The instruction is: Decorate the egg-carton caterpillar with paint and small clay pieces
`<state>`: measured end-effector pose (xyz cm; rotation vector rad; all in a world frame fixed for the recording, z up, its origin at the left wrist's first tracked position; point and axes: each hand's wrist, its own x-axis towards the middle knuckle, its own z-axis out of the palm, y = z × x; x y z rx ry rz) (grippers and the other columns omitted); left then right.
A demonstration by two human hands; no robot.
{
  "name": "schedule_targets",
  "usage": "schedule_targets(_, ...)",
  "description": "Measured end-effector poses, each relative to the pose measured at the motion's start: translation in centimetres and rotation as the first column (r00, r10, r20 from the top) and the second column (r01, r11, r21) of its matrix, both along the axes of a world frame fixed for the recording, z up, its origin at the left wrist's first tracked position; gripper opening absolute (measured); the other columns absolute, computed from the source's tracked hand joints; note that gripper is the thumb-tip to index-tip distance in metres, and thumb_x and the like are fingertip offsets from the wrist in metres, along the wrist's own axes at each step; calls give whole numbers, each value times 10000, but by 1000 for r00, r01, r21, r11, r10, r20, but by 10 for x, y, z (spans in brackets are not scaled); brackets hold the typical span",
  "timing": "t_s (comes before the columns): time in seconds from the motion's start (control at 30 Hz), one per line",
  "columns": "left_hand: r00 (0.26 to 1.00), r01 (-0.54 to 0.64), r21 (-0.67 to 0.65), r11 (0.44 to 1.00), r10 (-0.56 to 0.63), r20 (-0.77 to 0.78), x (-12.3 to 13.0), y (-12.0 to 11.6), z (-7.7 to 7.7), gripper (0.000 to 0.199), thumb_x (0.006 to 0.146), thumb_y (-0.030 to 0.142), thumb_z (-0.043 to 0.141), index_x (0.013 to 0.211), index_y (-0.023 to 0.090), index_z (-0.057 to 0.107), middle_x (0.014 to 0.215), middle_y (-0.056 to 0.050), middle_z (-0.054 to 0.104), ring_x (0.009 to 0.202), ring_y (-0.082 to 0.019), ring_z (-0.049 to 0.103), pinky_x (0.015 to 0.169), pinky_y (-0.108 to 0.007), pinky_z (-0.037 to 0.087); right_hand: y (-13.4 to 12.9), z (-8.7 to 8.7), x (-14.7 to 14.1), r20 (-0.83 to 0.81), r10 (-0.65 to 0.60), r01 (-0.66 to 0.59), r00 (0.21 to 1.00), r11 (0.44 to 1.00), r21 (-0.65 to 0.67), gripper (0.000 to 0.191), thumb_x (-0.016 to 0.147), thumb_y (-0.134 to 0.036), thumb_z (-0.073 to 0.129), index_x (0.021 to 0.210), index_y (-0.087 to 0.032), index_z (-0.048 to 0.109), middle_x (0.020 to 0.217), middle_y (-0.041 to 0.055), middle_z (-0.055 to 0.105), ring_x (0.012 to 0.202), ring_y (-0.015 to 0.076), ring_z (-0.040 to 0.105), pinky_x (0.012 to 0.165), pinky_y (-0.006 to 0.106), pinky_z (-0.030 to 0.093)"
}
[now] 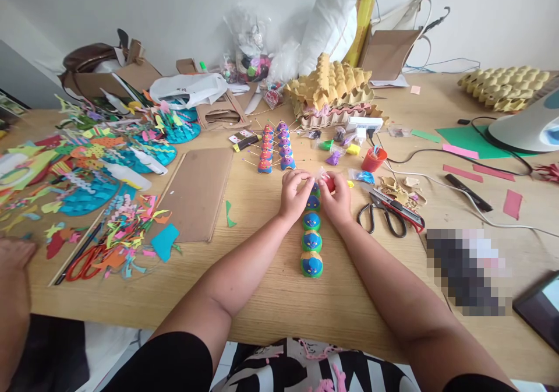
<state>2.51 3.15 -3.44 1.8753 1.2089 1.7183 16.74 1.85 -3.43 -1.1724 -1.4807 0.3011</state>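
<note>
A row of egg-carton cups [311,240], covered in blue and green clay, runs away from me along the table. My left hand [296,194] is over the row's far end, thumb and fingers pinched together; what they hold, if anything, is too small to make out. Opposite it, my right hand [335,198] is closed on a small clear bag of red clay [327,182]. The fingertips of both hands are close together. Beyond them stand two finished-looking caterpillars, a red one [265,150] and a purple one [285,146], with sticks poking from their sides.
Scissors [388,220] and a red utility knife [399,208] lie right of my right hand, near a red cup [374,159]. Cardboard [196,194] and paper scraps are at left. Egg trays [332,83] stand behind. Another person's hand [15,258] rests at far left.
</note>
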Motion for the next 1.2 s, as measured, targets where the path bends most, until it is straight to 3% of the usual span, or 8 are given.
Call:
schedule_targets(0.2, 991, -16, -92, 996, 28, 134, -3, 6, -8, 337, 1051, 511, 535, 968, 236, 712, 1028, -61, 754, 1057, -197, 695, 1024, -371, 538, 5, -1, 3, -303, -48, 10, 952, 992, -128, 368, 999, -595, 528, 956, -236, 600, 857, 20, 641, 799, 174, 577, 767, 325, 502)
schedule_targets(0.33, 992, -21, -95, 995, 33, 122, -3, 6, -9, 337, 1045, 518, 543, 976, 236, 714, 1029, -58, 751, 1045, -193, 697, 1025, -370, 539, 4, 3, 4, -378, -29, -26, 926, 990, -139, 440, 1011, -644, 470, 859, -239, 551, 796, 6, 594, 789, 167, 581, 777, 317, 507)
schedule_targets(0.5, 999, -13, 10, 1000, 12, 45, -1, -1, 1, 312, 1025, 522, 585, 1004, 238, 712, 1048, -70, 747, 1074, -209, 685, 1055, -397, 523, 1, 5, 0, -209, -13, -12, 978, 993, -117, 363, 992, -578, 541, 944, -226, 618, 816, 20, 638, 738, 174, 560, 721, 334, 486)
schedule_targets(0.73, 999, 10, 83, 997, -7, -34, 0, -3, 4, 287, 1013, 505, 618, 985, 233, 701, 1024, -66, 750, 1060, -215, 682, 1037, -404, 513, -1, 4, 0, 72, 19, -23, 997, 998, 58, 123, 962, -346, 644, 1012, -237, 667, 897, 47, 672, 807, 203, 592, 785, 386, 507)
schedule_targets(0.87, 999, 4, 52, 999, -1, -53, -1, -2, 4, 273, 1010, 495, 627, 948, 238, 697, 1008, -62, 748, 1057, -214, 687, 1048, -408, 515, -2, 5, -1, 96, 29, -35, 995, 997, 63, 51, 929, -291, 657, 940, -248, 632, 960, 62, 668, 895, 223, 607, 800, 397, 523)
schedule_targets(0.97, 998, 4, 73, 997, 1, -66, 0, -3, 4, 260, 1002, 490, 642, 936, 245, 700, 998, -56, 743, 1056, -215, 683, 1049, -409, 512, -2, 3, -2, 72, -10, 4, 997, 997, 74, 117, 884, -259, 666, 874, -251, 550, 944, 52, 650, 933, 229, 605, 841, 407, 518)
schedule_targets(1.1, 996, 13, 73, 997, -7, -90, 0, -4, 5, 256, 1003, 494, 635, 958, 252, 706, 1016, -59, 744, 1075, -220, 682, 1059, -412, 510, 0, -2, -3, -33, 0, -1, 999, 999, -47, 152, 853, -244, 636, 920, -256, 501, 846, -2, 593, 746, 177, 543, 704, 351, 475)
schedule_targets(1.2, 996, 34, 50, 998, -30, -83, 0, -5, 7, 274, 1023, 492, 597, 945, 254, 707, 1024, -60, 747, 1081, -219, 681, 1060, -413, 506, -1, -1, -3, -33, -7, 5, 999, 997, -72, 164, 857, -247, 624, 968, -253, 504, 834, -7, 576, 724, 170, 513, 681, 344, 452)
